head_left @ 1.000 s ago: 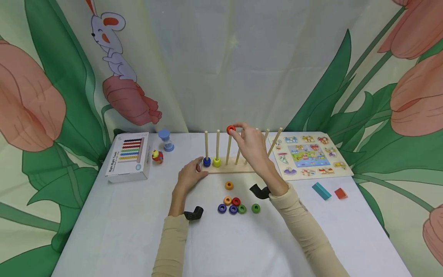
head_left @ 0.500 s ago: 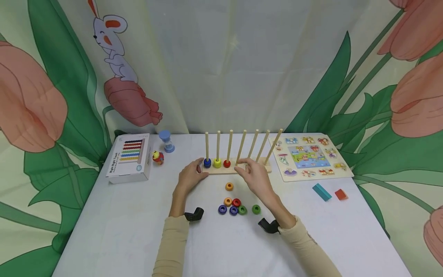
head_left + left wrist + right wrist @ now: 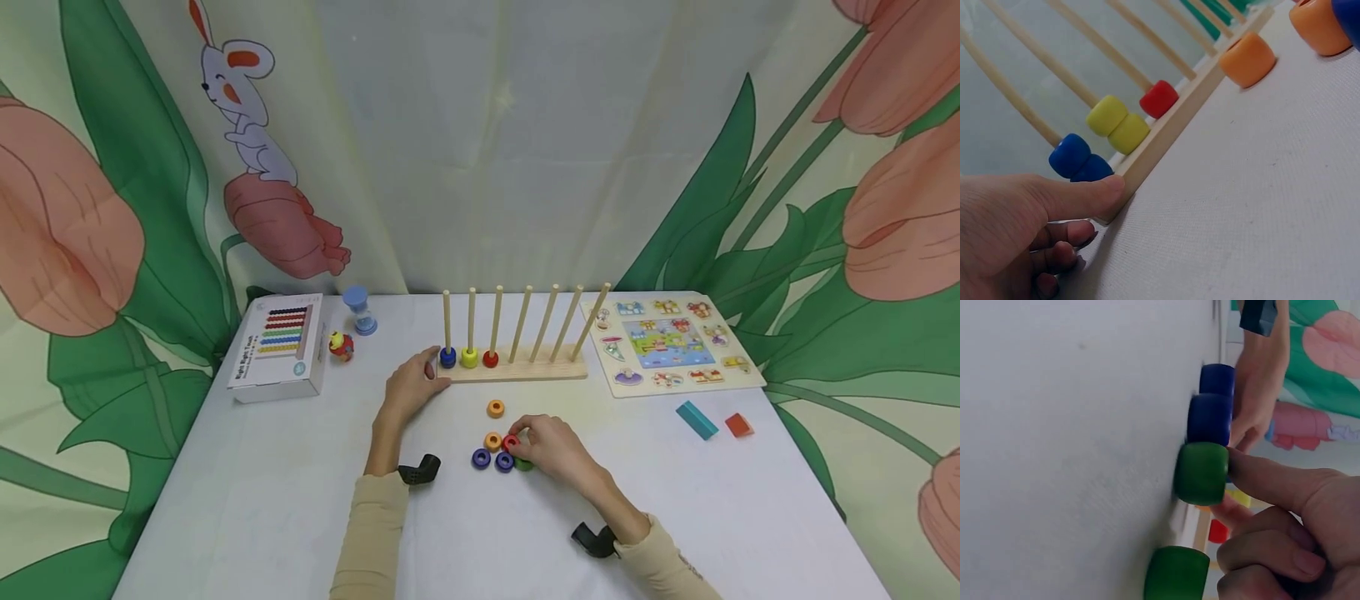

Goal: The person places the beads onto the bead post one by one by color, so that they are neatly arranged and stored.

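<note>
My left hand [image 3: 409, 386] grips the left end of a wooden peg rack [image 3: 517, 373], the thumb along its front edge in the left wrist view. Two blue beads [image 3: 1071, 156] sit on the first peg, two yellow beads [image 3: 1109, 117] on the second and one red bead [image 3: 1159, 99] on the third. In front of the rack, my right hand [image 3: 558, 454] pinches a loose red bead [image 3: 511, 442] between thumb and index finger. A green bead [image 3: 1201, 474] beside it hides it in the right wrist view. Purple-blue beads [image 3: 481, 458] and an orange bead [image 3: 492, 442] lie close by.
Another orange bead [image 3: 496, 408] lies nearer the rack, and a second green bead [image 3: 1176, 575] under the right hand. A box [image 3: 277, 348], sand timer [image 3: 361, 312] and small figure [image 3: 341, 346] stand left. A puzzle board [image 3: 675, 343] and two blocks [image 3: 697, 420] lie right.
The right hand put a red bead on the third peg, let go and came down toward the front to the loose red bead. The left hand has stayed on the rack.
</note>
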Available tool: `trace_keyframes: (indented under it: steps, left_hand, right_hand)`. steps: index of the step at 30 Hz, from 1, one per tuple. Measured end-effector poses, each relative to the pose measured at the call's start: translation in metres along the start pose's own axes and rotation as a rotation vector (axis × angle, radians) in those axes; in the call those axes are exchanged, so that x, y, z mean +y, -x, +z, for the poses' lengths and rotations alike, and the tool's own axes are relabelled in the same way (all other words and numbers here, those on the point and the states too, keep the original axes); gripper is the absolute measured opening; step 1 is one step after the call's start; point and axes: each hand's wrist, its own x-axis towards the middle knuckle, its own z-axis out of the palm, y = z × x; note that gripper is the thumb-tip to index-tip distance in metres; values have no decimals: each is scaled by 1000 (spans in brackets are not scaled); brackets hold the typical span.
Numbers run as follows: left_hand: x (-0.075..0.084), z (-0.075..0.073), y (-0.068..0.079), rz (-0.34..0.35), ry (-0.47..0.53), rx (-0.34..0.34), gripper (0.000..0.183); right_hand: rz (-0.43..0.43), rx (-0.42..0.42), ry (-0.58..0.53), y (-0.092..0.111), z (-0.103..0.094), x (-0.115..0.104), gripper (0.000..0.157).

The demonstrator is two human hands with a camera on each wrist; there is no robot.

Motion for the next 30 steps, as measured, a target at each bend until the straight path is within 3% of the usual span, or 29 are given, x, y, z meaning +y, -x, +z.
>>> trace_keyframes:
  steps: [6,13,20,25,30]
  left_hand:
    - [2,-1,-1,1,12,16,67]
    - [0,1,1,-3,2,3,67]
    - [1,2,1,-1,-6,12,67]
    - [2,1,1,-3,-13,14,67]
    - [1,1,0,3,-18,3,67]
  right_hand:
    - [3,46,-6,-1,2,-1,26]
    - [-20,188,-15,-8,-10,-14,26]
    - [-108,320,-21,-25,-55,-44,31]
    - [-204,469,-69,-36,-94,-72,36]
    - [-287,605,-34,-51,-121,-92,37]
